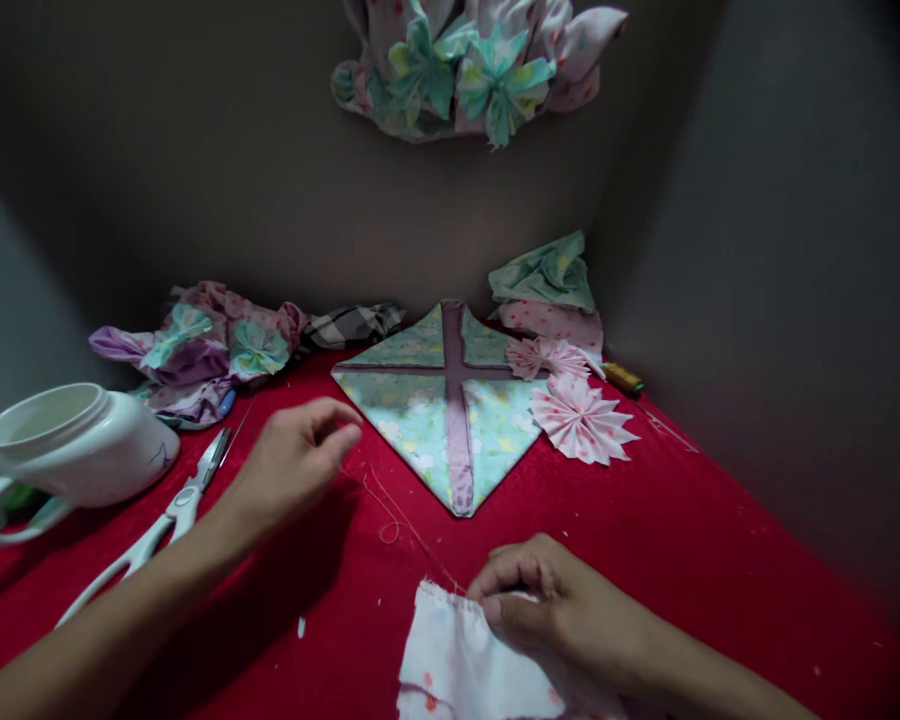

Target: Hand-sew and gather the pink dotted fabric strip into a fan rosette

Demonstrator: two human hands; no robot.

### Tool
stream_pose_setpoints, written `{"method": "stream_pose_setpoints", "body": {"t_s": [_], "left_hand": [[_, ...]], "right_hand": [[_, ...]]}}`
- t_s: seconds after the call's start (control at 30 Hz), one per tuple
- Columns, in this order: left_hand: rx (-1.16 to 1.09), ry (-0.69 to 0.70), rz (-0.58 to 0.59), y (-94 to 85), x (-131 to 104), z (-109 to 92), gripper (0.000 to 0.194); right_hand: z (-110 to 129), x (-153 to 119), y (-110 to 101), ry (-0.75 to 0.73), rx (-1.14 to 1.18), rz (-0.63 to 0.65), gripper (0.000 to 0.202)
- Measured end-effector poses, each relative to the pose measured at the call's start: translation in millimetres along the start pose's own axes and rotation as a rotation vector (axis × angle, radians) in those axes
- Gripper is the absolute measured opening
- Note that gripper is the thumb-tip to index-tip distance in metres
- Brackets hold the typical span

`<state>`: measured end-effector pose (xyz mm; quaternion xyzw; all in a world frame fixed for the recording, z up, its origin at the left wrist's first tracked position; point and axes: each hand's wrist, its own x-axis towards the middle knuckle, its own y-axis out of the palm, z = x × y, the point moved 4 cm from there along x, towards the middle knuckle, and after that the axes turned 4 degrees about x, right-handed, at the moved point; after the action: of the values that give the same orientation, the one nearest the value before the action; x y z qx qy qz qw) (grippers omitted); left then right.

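Note:
My right hand (547, 590) pinches the upper edge of a white cloth piece with red dots (472, 650) at the bottom of the view. A row of small gathers or stitches shows along that edge. From it a thin orange thread (401, 520) runs up and left, with a small loop in it, toward my left hand (307, 450). The left hand hovers over the red cloth, its thumb and fingers closed on the thread's end; whether a needle is in them I cannot make out. Beyond the hands lies a diamond-shaped green floral fabric piece (412, 420) with a purple cross band.
White-handled scissors (184, 505) and a tipped white pitcher (105, 450) lie at left. Two pleated pink-dotted fabric fans (581, 420) touch the diamond's right side, near a gold thread spool (622, 377). Bunched fabric with flowers (217, 340) sits at the back left; another flowered piece (487, 70) hangs above.

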<state>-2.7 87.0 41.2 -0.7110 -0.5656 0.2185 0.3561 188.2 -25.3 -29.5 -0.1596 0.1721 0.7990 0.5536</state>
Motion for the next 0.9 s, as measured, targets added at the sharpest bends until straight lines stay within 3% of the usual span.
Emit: {"method": "stream_pose_setpoints", "body": {"t_s": [0.13,0.17,0.23,0.4,0.6,0.67,0.73,0.8,0.87,0.9], "left_hand": [[-0.276,-0.055,0.763,53.3,-35,-12,0.015],[-0.348,-0.069,0.906,61.7,-43,-15,0.018],[-0.406,-0.070,1.015,70.3,-52,-18,0.021],[-0.298,-0.111,0.986,70.6,-51,-12,0.008],[-0.202,-0.200,0.948,59.9,-58,3,0.010],[-0.087,-0.163,0.919,57.8,-63,4,0.011],[0.086,-0.088,0.826,53.3,-65,0,0.014],[0.183,-0.030,0.656,45.1,-65,-11,0.012],[0.112,-0.014,0.525,39.1,-67,-23,0.009],[0.014,-0.008,0.522,40.1,-70,-28,0.014]], "right_hand": [[-1,1,-1,-0.027,0.042,0.022,0.018],[0,1,-1,-0.038,0.036,0.027,0.018],[2,1,-2,-0.059,0.018,0.030,0.017],[9,0,-4,-0.090,-0.061,0.032,0.018],[-4,0,-9,-0.028,-0.273,-0.210,0.017],[-8,0,-7,-0.038,-0.357,-0.220,0.015],[-9,0,-5,-0.058,-0.413,-0.179,0.014],[-6,0,-4,-0.075,-0.445,-0.157,0.013],[-2,-1,-4,-0.093,-0.472,-0.165,0.011],[0,-1,-3,-0.103,-0.484,-0.164,0.011]]}}
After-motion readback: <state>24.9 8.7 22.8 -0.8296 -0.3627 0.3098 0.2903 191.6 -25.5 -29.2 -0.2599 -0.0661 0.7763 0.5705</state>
